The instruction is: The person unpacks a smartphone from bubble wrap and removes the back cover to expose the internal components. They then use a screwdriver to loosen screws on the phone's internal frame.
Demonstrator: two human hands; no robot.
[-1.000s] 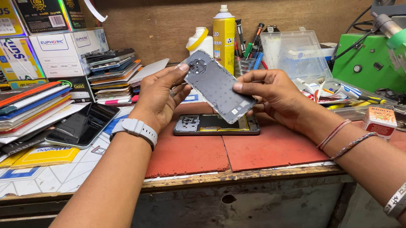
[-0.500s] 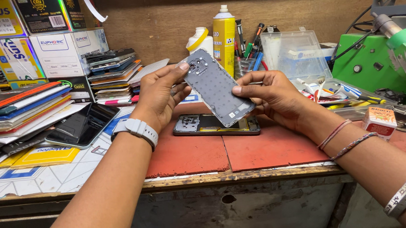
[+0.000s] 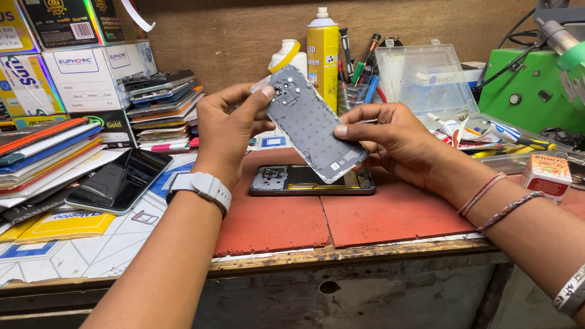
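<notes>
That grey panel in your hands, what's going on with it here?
A person holds a grey phone back cover up in both hands, inner side facing them. The left hand grips its top end by the camera cutouts; the right hand supports its lower edge. Under it, an opened phone lies flat on a red mat on the workbench. A yellow spray can, a clear plastic box and stacked phones stand behind.
</notes>
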